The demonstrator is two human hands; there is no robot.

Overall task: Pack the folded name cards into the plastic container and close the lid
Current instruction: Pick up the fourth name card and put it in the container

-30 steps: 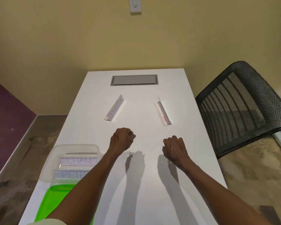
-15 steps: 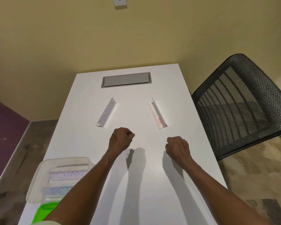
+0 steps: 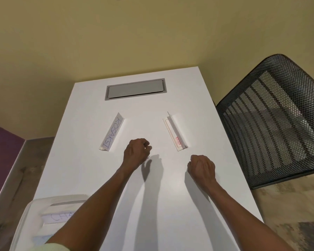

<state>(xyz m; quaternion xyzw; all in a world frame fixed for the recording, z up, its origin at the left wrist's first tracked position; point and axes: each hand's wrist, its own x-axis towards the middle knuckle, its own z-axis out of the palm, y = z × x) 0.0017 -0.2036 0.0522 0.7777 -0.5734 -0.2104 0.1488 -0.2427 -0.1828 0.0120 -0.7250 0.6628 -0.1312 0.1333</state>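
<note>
Two folded name cards lie on the white table (image 3: 152, 205). One reads KOSAKSI (image 3: 111, 132) at the left; the other card (image 3: 174, 132), with a small red label, is at the right. My left hand (image 3: 136, 151) hovers between them with curled fingers, holding nothing. My right hand (image 3: 202, 166) is a fist below the right card, also empty. The clear plastic container (image 3: 30, 214) sits at the lower left, partly behind my left forearm, with a card reading CHA… inside.
A grey cable hatch (image 3: 136, 92) is set in the far end of the table. A black mesh chair (image 3: 272, 120) stands close to the table's right edge. Yellow wall behind; floor to the left and right.
The view has tilted up, so the container and cards have slid lower in the frame and the green tray is out of view. Both hands stay curled and nearly still.
</note>
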